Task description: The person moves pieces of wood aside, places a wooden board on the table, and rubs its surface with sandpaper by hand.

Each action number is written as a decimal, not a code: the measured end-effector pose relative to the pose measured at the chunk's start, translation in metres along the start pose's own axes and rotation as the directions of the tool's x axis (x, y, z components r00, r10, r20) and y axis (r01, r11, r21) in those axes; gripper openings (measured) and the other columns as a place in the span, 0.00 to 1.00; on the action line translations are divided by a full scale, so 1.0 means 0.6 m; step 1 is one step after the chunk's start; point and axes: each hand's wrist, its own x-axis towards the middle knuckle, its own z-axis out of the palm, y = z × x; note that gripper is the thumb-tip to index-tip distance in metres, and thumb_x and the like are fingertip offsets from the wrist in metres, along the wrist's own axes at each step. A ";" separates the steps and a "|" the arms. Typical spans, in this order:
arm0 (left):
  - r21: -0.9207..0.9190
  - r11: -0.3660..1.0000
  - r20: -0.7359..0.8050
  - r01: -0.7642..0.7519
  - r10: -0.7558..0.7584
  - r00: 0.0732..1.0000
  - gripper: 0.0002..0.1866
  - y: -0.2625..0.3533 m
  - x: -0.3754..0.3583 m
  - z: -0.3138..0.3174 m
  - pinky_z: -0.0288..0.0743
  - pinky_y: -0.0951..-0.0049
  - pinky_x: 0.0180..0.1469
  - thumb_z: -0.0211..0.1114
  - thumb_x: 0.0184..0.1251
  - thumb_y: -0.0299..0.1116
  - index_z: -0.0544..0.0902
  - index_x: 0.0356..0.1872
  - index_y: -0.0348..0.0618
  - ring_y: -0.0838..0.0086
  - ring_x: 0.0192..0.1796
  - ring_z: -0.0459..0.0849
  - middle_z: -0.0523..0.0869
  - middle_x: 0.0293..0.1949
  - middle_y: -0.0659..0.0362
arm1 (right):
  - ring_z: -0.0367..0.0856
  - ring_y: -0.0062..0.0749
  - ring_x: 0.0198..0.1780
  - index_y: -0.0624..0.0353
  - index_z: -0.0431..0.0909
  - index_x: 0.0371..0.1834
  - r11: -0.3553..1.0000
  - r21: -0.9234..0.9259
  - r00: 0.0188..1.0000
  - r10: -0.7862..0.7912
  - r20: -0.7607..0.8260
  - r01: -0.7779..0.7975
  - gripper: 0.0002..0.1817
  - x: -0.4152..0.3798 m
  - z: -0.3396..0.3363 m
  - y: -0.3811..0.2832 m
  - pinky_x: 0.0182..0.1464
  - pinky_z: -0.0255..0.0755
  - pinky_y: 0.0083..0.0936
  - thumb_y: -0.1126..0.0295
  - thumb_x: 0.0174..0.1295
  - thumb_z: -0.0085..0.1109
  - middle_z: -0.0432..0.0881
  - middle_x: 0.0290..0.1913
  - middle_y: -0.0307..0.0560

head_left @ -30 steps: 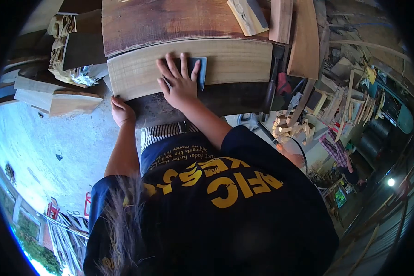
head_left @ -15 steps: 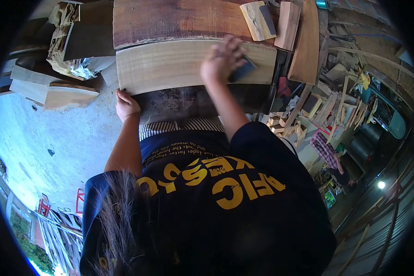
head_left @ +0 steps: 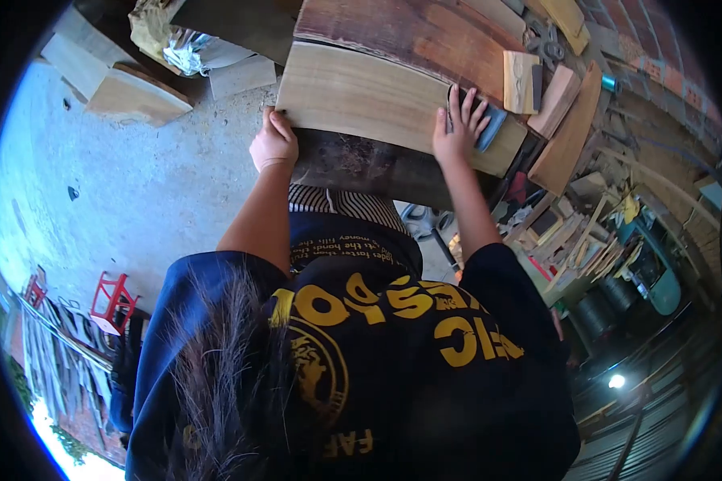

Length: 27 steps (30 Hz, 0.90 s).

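Note:
A pale wooden board lies across the workbench in front of my body. My left hand grips the board's left end, with the thumb on top near the corner. Toward the board's right end, my right hand rests on a dark blue-grey sanding block, fingers spread over it. The block sits flat on the board, partly hidden under the fingers. Beyond the board is a reddish-brown wooden surface.
Several wood pieces stand at the right, including a small two-toned block and a long brown plank. Scrap wood is heaped farther right. A red stool stands on the floor at the lower left.
The view has turned, shifting the bench rightward. My right hand and the block have moved toward the board's right end. My left hand still grips the left end.

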 end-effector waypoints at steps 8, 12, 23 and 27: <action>0.014 0.998 -0.015 -0.058 0.058 0.998 0.17 -0.011 0.004 0.008 0.75 0.48 0.36 0.34 0.72 0.47 0.71 0.48 0.55 0.46 0.34 0.83 0.85 0.29 0.45 | 0.37 0.56 0.76 0.44 0.53 0.73 0.981 0.173 0.996 -0.078 -0.053 0.086 0.31 0.080 0.040 -0.286 0.70 0.23 0.62 0.56 0.67 0.43 0.48 0.76 0.43; 0.001 0.998 -0.002 -0.059 0.059 0.998 0.18 -0.009 0.001 0.007 0.75 0.48 0.37 0.34 0.73 0.47 0.71 0.48 0.55 0.46 0.34 0.83 0.85 0.30 0.45 | 0.43 0.50 0.76 0.41 0.55 0.73 0.934 0.184 0.952 -0.297 -0.069 0.305 0.30 0.114 0.051 -0.354 0.71 0.24 0.58 0.54 0.67 0.44 0.53 0.75 0.36; 0.013 0.999 -0.063 -0.037 0.038 0.997 0.20 -0.008 0.001 0.011 0.75 0.49 0.41 0.33 0.72 0.49 0.72 0.52 0.56 0.46 0.38 0.83 0.85 0.34 0.46 | 0.58 0.46 0.72 0.55 0.71 0.62 0.935 0.334 0.987 -0.074 -0.140 0.117 0.21 0.039 -0.011 -0.045 0.71 0.40 0.52 0.62 0.70 0.41 0.66 0.68 0.50; 0.020 0.999 -0.047 -0.041 0.042 0.998 0.20 -0.010 0.003 0.011 0.75 0.48 0.41 0.33 0.72 0.48 0.72 0.51 0.57 0.45 0.38 0.83 0.85 0.34 0.45 | 0.62 0.51 0.68 0.64 0.73 0.57 0.971 0.220 0.935 0.166 -0.315 -0.098 0.19 0.043 -0.010 0.013 0.70 0.44 0.49 0.65 0.69 0.41 0.71 0.62 0.60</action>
